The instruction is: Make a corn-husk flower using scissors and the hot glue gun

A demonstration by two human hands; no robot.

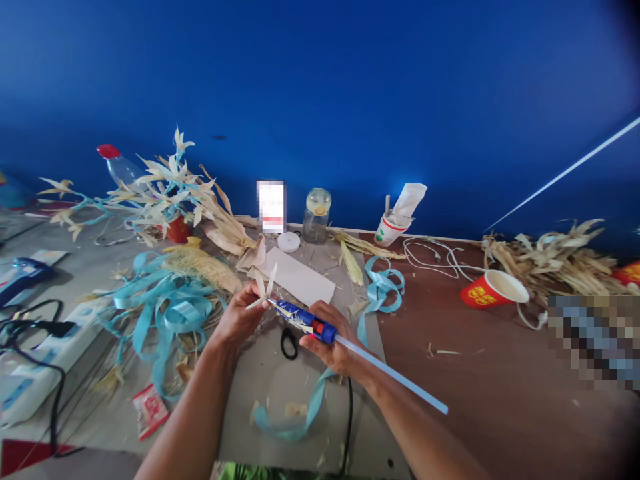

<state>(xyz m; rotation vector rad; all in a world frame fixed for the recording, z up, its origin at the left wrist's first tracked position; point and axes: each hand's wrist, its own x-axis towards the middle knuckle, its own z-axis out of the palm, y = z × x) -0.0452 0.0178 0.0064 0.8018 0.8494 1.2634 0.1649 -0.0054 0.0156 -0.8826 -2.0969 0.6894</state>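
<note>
My left hand [239, 317] is closed around a small pale corn-husk flower [263, 291] with pointed petals, held just above the table. My right hand [333, 340] grips a blue glue gun [300, 319] whose nozzle touches the base of the flower. A long clear glue stick [395, 377] sticks out of the gun's back toward the lower right. Black scissors [289, 344] lie on the grey mat [280, 393] under my hands, partly hidden.
Light-blue ribbon [165, 310] is tangled at the left, and a loose loop [383, 287] lies behind my hands. Also here: a husk flower bouquet [165, 187], white paper [300, 277], a glass jar [317, 215], a tipped red cup [493, 288], dried husks [555, 263] and a power strip [35, 373].
</note>
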